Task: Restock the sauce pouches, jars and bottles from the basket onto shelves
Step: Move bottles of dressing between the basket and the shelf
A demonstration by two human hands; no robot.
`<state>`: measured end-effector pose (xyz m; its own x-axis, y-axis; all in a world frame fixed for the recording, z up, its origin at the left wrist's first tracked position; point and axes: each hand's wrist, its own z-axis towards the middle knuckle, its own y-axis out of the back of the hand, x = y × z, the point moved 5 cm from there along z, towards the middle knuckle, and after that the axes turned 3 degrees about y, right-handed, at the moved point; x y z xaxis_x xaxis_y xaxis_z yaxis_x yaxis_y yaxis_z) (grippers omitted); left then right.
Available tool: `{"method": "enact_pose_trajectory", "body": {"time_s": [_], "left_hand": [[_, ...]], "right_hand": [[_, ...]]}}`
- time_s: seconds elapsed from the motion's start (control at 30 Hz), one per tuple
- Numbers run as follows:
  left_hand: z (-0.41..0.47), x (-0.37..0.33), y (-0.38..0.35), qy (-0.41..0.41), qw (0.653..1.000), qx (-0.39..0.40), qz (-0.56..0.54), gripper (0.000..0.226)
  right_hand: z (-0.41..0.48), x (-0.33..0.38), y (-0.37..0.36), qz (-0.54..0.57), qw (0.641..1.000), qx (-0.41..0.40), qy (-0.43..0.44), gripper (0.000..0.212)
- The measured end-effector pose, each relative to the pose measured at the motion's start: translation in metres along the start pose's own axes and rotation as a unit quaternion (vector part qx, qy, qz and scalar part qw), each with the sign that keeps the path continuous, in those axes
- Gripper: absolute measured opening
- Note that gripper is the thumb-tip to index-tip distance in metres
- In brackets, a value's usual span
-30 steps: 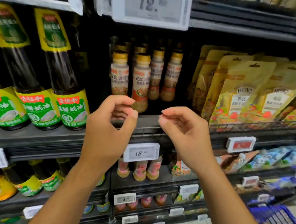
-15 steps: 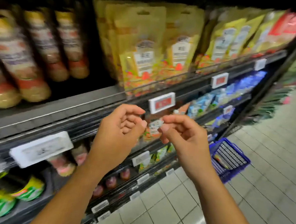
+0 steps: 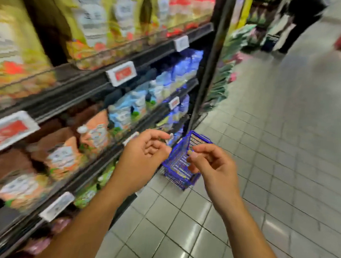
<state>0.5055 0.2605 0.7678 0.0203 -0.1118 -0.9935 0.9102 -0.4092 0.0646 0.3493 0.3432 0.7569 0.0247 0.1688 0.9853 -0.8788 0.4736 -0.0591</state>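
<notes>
A blue wire basket (image 3: pixel 180 165) stands on the tiled floor by the foot of the shelving, partly behind my hands. My left hand (image 3: pixel 142 159) hovers in front of the lower shelf edge, fingers loosely curled and holding nothing. Close beside it, my right hand (image 3: pixel 211 167) hangs over the basket with fingers curled and nothing in it. Yellow sauce pouches (image 3: pixel 92 18) fill the top shelf, blue pouches (image 3: pixel 168 79) the shelf below, and orange pouches (image 3: pixel 64 154) sit at the left. The view is blurred by motion.
Black shelves with white and red price tags (image 3: pixel 121 73) run along the left. A black upright post (image 3: pixel 212 57) ends the unit. Grey tiled aisle floor (image 3: pixel 285 136) opens to the right. A person in dark clothes (image 3: pixel 300 21) stands far down the aisle.
My view has swung right and down, from the bottle shelf past the yellow pouches to the aisle and basket. Both hands kept their curled pose and stayed close together.
</notes>
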Motion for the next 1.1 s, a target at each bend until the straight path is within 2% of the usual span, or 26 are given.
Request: {"method": "enact_pose_trajectory", "body": {"time_s": [0.13,0.4,0.7,1.1], "left_hand": [[0.028,0.02,-0.065,0.023,0.998,0.051,-0.014,0.028],[0.071,0.051,-0.15,0.043,0.99,0.132,0.006,0.028],[0.146,0.086,-0.186,0.114,0.981,0.152,-0.029,0.021],[0.296,0.135,-0.188,0.184,0.974,0.128,-0.029,0.019]], "right_hand": [[0.011,-0.016,0.059,-0.004,0.998,-0.053,-0.028,0.022],[0.027,-0.033,0.135,-0.011,0.99,-0.125,-0.068,0.015],[0.077,-0.068,0.18,-0.052,0.979,-0.165,-0.109,0.007],[0.235,-0.118,0.177,-0.054,0.976,-0.15,-0.148,0.015]]}}
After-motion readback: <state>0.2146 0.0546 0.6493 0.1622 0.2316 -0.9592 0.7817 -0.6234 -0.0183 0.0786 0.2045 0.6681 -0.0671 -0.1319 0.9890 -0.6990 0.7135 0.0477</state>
